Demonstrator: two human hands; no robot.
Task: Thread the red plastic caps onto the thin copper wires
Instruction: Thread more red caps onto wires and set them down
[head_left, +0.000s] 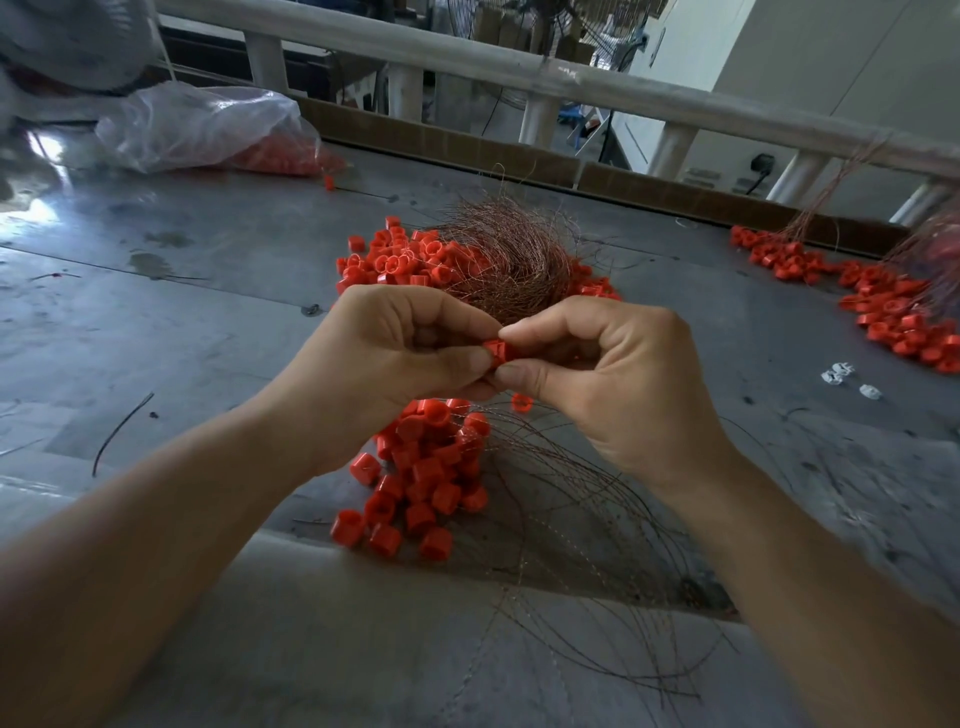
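Left hand (395, 353) and right hand (613, 374) pinch one squat red plastic cap (497, 351) — fingers (457, 362) curled tight

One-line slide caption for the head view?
Left hand and right hand pinch one red cap above a pile of caps on the grey table; a copper wire tangle lies behind.
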